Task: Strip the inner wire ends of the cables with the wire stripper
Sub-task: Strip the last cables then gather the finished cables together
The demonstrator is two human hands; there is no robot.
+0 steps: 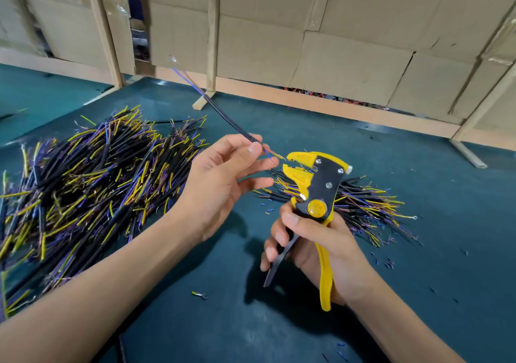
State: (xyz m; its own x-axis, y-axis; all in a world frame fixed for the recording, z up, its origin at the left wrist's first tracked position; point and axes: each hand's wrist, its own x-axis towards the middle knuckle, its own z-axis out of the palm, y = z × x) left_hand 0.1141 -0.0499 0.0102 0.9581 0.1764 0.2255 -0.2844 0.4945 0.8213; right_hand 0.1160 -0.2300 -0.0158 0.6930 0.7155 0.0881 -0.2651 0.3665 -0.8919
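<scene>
At frame centre, the left hand (220, 178) pinches a thin black cable (229, 121); the right hand's (321, 246) grip wraps the yellow-and-black wire stripper (315, 195), lower right.

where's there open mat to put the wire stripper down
Bare mat lies near you, between your forearms, bar a small stray terminal. More lies beyond the small pile, toward the cardboard wall. The big cable pile crowds the left.

The teal bench (279, 320) carries a big cable pile (83, 184) at left, a smaller pile (363, 206) right, and scattered insulation bits (388, 263).
</scene>
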